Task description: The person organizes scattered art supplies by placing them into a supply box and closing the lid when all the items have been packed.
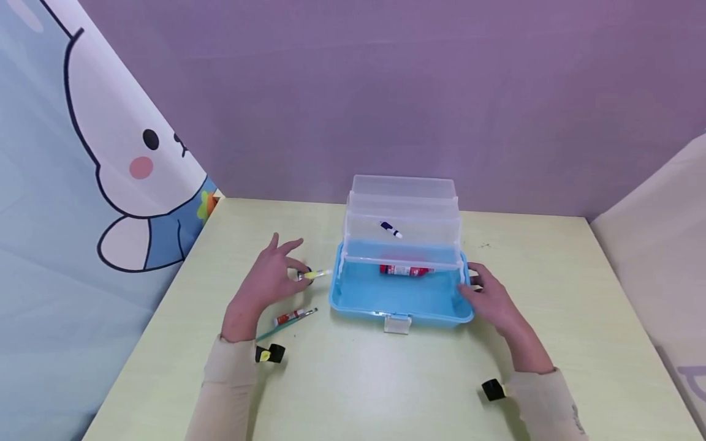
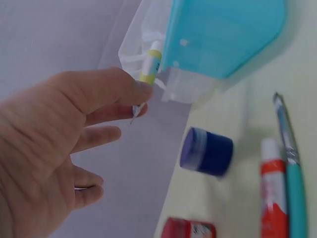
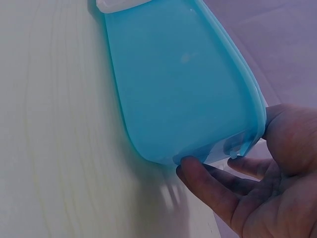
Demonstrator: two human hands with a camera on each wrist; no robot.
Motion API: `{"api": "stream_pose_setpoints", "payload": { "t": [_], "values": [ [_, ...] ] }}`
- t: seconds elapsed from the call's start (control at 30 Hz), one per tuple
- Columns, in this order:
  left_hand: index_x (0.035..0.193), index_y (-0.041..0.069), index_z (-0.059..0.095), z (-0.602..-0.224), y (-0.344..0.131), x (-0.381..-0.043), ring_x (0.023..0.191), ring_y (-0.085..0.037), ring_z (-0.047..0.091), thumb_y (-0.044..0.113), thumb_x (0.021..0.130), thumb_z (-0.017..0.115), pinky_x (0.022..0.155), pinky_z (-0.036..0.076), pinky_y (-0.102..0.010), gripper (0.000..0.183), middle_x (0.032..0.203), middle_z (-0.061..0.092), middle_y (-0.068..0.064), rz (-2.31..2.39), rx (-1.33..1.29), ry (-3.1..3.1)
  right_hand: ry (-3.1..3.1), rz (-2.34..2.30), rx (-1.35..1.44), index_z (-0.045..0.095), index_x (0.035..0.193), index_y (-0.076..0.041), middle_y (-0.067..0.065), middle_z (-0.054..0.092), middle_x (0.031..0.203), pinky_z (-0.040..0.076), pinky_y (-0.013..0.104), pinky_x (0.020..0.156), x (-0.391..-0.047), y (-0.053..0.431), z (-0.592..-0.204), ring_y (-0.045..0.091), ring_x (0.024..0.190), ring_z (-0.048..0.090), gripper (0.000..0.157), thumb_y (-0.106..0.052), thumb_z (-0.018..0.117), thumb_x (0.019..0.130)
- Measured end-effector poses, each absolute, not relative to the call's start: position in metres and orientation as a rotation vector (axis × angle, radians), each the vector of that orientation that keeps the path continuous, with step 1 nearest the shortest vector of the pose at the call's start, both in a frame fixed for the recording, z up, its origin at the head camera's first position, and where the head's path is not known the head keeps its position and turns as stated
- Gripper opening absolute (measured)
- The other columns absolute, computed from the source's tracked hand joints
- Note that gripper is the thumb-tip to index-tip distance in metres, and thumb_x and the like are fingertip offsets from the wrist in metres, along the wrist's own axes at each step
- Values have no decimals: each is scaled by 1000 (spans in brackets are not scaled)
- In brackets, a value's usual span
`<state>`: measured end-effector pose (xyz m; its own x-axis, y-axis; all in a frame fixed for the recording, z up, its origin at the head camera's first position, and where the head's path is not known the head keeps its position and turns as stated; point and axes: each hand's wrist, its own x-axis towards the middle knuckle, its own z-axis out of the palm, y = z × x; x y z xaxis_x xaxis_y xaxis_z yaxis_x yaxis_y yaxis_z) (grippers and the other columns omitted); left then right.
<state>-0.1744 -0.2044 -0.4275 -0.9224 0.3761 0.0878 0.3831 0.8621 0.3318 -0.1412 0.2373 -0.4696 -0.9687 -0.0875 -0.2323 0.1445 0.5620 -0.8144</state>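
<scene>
My left hand (image 1: 270, 274) pinches a small paint tube with a yellow band (image 2: 150, 64) between thumb and forefinger, the other fingers spread. Its white cap end points toward the left side of a blue plastic storage box (image 1: 364, 303). That box stands with its clear tiered trays (image 1: 401, 211) raised at the back. On the box's right end, my right hand (image 1: 491, 297) holds the wall, thumb at the rim and fingers along the outside. A red-and-white tube (image 1: 405, 270) lies inside the box, and a dark blue and white tube (image 1: 391, 229) lies in a tray.
Left of the box, a red-and-white paint tube (image 2: 273, 193) lies beside a teal-handled paintbrush (image 2: 295, 193). A dark blue jar (image 2: 208, 151) and a red jar (image 2: 189, 229) are near my left hand. A purple cloth (image 1: 276, 110) hangs behind the table.
</scene>
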Motion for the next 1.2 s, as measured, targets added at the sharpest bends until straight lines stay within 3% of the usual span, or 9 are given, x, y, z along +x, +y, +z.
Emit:
{"api": "stream_pose_setpoints", "payload": {
  "t": [0.2, 0.33, 0.6, 0.83, 1.2],
  "values": [
    [84, 19, 80, -415, -192, -188, 139, -31, 32, 27, 77, 76, 112, 15, -60, 11, 141, 50, -14, -545, -719, -2933, 2552, -1348, 58, 28, 149, -6, 30, 45, 132, 51, 52, 86, -142, 237, -469, 45, 113, 50, 57, -22, 53, 100],
    [86, 20, 80, -408, -182, -198, 141, -35, 27, 27, 78, 76, 110, 20, -61, 11, 142, 49, -13, -550, -760, -2901, 2551, -1347, 63, 28, 149, -6, 29, 45, 133, 51, 52, 87, -142, 238, -469, 45, 113, 50, 57, -23, 53, 100],
    [88, 19, 80, -397, -160, -215, 141, -29, 29, 27, 78, 76, 112, 17, -59, 13, 137, 54, -13, -560, -885, -2837, 2553, -1347, 80, 28, 150, -7, 29, 45, 132, 51, 52, 87, -142, 238, -468, 45, 113, 50, 57, -22, 52, 100],
    [94, 23, 80, -390, -139, -227, 144, -35, 19, 34, 80, 77, 113, 17, -57, 18, 147, 45, -10, -493, -848, -2930, 2551, -1348, 89, 29, 150, -9, 28, 47, 130, 51, 50, 86, -141, 237, -471, 43, 112, 51, 57, -23, 53, 100],
    [98, 25, 78, -386, -108, -244, 144, -38, 16, 39, 80, 76, 111, 20, -59, 22, 152, 39, -5, -434, -850, -2966, 2557, -1349, 88, 29, 150, -9, 28, 48, 130, 52, 49, 85, -142, 238, -470, 42, 111, 52, 57, -23, 53, 100]
  ]
}}
